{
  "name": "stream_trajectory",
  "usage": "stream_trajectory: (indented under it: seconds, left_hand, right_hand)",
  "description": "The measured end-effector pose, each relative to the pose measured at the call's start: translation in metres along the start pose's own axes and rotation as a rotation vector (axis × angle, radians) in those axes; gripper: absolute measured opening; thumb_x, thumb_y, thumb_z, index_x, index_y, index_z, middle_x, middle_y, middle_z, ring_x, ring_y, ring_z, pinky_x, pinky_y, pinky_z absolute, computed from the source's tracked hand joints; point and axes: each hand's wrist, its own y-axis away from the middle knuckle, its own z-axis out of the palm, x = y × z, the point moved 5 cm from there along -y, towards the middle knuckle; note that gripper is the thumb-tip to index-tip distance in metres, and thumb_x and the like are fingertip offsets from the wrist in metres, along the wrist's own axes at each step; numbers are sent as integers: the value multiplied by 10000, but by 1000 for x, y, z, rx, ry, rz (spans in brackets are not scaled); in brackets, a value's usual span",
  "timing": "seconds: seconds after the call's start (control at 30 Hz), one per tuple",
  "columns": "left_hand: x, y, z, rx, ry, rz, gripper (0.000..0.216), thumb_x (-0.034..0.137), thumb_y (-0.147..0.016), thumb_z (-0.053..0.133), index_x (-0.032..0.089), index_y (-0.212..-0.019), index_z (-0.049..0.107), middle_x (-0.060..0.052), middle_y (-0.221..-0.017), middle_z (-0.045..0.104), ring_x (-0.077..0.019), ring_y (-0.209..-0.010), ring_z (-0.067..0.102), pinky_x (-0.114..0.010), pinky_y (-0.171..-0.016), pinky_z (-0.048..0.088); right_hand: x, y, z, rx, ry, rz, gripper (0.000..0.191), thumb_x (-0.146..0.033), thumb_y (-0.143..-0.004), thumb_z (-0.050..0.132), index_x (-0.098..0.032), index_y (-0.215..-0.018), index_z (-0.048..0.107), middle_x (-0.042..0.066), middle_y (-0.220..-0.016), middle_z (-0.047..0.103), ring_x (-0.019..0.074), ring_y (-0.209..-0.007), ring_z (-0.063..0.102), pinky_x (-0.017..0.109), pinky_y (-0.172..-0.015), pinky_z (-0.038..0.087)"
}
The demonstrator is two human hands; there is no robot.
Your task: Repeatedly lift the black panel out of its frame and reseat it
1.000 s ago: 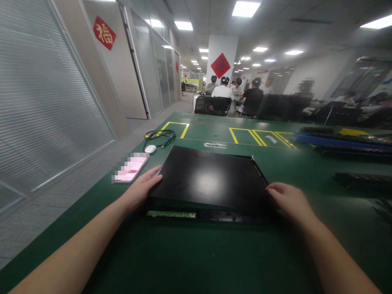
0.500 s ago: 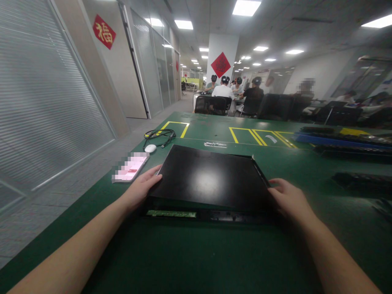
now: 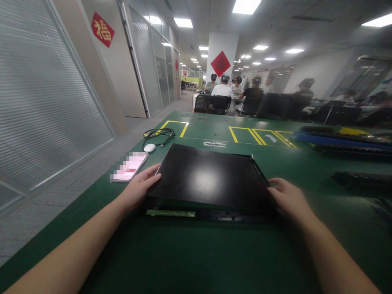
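A black, glossy flat screen panel (image 3: pixel 202 175) lies at a slant over a dark frame (image 3: pixel 232 215) on the green table. Along the frame's near side shows a green circuit board strip (image 3: pixel 170 213). My left hand (image 3: pixel 142 183) grips the panel's left edge, thumb on top and fingers at the side. At the opposite edge, my right hand (image 3: pixel 284 194) is closed on the panel's right side, its fingertips partly hidden. The frame's far right corner sticks out past the panel.
Left of the panel are a phone (image 3: pixel 128 166), a white rounded case (image 3: pixel 149 148) and a coiled black cable (image 3: pixel 159 135). Blurred dark parts and a blue tray (image 3: pixel 330 139) sit at the right. Several people sit beyond the table (image 3: pixel 208 257).
Both hands keep their hold on the panel, which lies almost as before. The whole view has shifted very slightly.
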Motion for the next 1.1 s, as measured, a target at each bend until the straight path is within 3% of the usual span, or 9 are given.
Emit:
stream_trajectory:
  seconds: [0.27, 0.47, 0.77, 1.1]
  left_hand:
    - [-2, -7, -16, 94, -243, 74, 689, 461, -671, 830, 208, -1292, 673, -152, -1481, 556, -381, -1334, 528, -473, -1107, 415]
    - [1, -9, -14, 110, -346, 105, 582, 446, -672, 802, 207, -1195, 715, -122, -1554, 474, -367, -1437, 395, -461, -1203, 246]
    - [-3, -12, -17, 101, -454, 132, 507, 417, -677, 781, 208, -1136, 732, -131, -1534, 500, -372, -1433, 400, -453, -1180, 308]
    - [-10, -17, -22, 70, -516, 154, 580, 507, -633, 784, 215, -1132, 735, -123, -1535, 497, -367, -1429, 407, -473, -1197, 261]
  right_hand:
    - [0, 0, -1, 16, -25, -35, 405, -340, -746, 596, -196, -1110, 699, 72, -875, 779, 247, -810, 710, 327, -694, 488]
    - [0, -1, -1, 17, -33, -40, 387, -336, -745, 597, -203, -1094, 701, 71, -883, 779, 250, -826, 713, 331, -709, 496]
    - [4, -3, 1, 2, -63, -23, 416, -352, -736, 607, -201, -1113, 697, 71, -876, 779, 244, -794, 714, 325, -680, 504]
    - [4, -5, 0, 17, -73, -32, 376, -351, -733, 613, -206, -1065, 711, 62, -847, 779, 241, -767, 714, 326, -670, 501]
